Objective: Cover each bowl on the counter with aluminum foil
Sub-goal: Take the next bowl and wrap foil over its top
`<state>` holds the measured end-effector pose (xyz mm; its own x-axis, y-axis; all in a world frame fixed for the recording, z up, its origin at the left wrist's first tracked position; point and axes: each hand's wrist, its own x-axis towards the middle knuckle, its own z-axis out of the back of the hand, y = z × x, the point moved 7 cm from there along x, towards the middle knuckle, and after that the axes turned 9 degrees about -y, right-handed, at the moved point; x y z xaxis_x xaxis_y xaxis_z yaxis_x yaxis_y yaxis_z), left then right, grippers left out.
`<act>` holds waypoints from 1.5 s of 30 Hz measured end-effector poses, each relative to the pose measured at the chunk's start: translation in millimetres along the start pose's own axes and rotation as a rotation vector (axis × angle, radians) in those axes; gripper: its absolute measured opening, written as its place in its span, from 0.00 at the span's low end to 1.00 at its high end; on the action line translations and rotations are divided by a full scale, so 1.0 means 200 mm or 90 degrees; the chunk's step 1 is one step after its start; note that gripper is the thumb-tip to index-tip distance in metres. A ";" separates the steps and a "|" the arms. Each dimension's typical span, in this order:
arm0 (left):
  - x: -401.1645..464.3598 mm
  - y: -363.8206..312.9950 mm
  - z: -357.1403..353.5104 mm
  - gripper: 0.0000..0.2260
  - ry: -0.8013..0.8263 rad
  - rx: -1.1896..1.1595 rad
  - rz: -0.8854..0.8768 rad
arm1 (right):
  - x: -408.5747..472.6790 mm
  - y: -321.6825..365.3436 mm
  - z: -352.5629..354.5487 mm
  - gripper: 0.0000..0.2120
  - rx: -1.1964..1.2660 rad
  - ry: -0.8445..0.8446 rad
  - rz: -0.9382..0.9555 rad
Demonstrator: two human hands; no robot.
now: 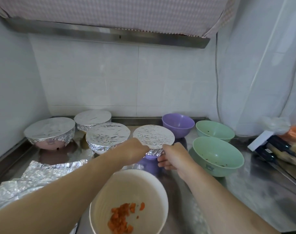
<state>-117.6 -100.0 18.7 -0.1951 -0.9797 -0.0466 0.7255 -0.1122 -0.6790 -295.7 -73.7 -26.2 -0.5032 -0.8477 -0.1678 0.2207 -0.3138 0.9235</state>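
Three foil-covered bowls point(50, 132) left; white bowl point(128, 203) nearest; green bowls point(218, 156) right.

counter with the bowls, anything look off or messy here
Nothing is spilled or tipped. The only untidy spot is the crumpled loose aluminium foil sheet lying on the steel counter at the left. The two pale green bowls hold dark specks, probably food residue.

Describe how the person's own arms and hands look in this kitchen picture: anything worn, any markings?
Both forearms are bare as far as the frame shows; no sleeves or gloves appear. The left hand and right hand show no rings, watch, bracelet or markings. Fingertips are partly hidden, so nails cannot be judged.
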 end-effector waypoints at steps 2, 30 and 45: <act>0.05 0.01 0.00 0.13 -0.009 -0.036 0.014 | 0.08 0.00 -0.04 0.09 0.020 -0.002 -0.001; -0.17 0.13 0.28 0.07 -0.063 -0.201 0.000 | -0.18 0.17 -0.13 0.10 -0.002 0.231 0.080; -0.74 0.34 0.24 0.11 0.143 0.040 0.058 | -0.73 0.04 0.06 0.18 -0.268 0.346 0.104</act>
<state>-7.6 28.8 14.9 -0.2635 -0.9254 -0.2726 0.7852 -0.0416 -0.6179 -230.4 53.5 9.6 0.0283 -0.9573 -0.2877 0.6174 -0.2096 0.7582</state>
